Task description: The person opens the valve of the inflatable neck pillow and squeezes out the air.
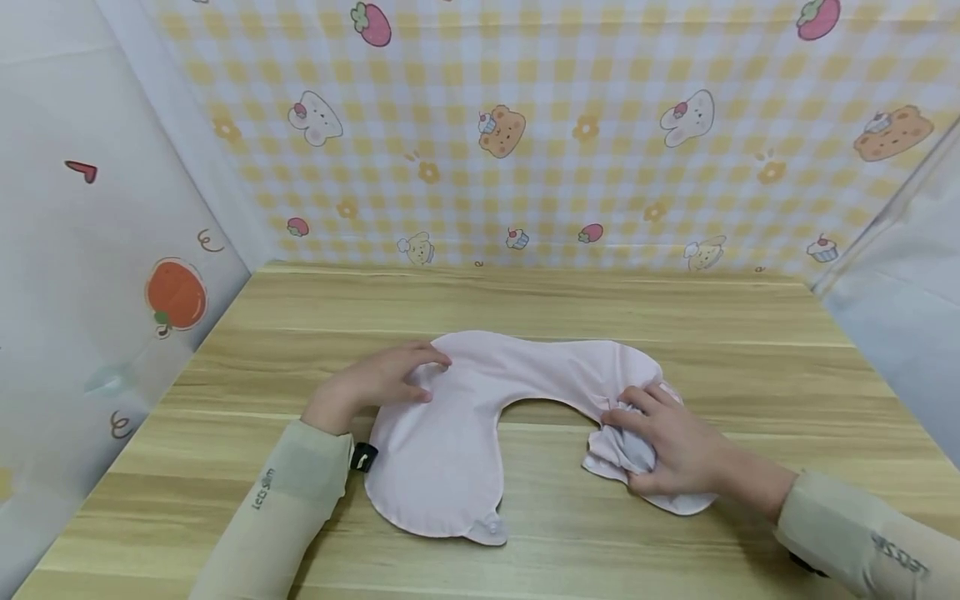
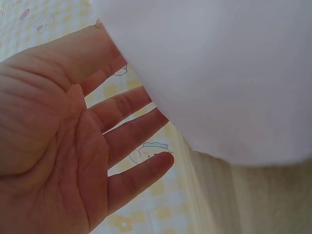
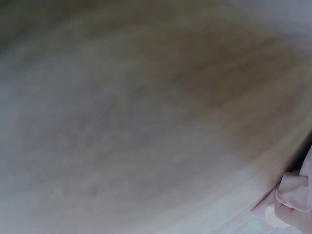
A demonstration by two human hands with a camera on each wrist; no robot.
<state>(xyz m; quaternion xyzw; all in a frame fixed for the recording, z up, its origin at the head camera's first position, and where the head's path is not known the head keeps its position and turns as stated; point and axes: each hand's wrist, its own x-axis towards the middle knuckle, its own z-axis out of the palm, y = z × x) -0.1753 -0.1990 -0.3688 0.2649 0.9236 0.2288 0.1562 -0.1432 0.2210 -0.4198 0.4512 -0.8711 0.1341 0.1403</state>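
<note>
A pale pink U-shaped neck pillow (image 1: 442, 467), looking flat and limp, lies on the table with its opening toward me. At its upper left edge, my left hand (image 1: 390, 375) rests with fingers spread. In the left wrist view, the pillow's cloth (image 2: 219, 73) covers some fingertips of that hand (image 2: 63, 126); the fingers are fairly straight. My right hand (image 1: 682, 450) grips the other arm of the U, where the cloth is bunched and a greyish part (image 1: 633, 450) shows. Only a corner of the bunched cloth (image 3: 295, 190) appears in the right wrist view; the rest is blurred.
The wood-grain table (image 1: 570, 533) extends around the pillow. Behind it hangs a yellow checked cloth (image 1: 465, 192) with cartoon prints. White printed sheeting (image 1: 112, 250) stands at the left, and a pale sheet (image 1: 907, 275) at the right. A black strap (image 1: 364, 457) sits at my left cuff.
</note>
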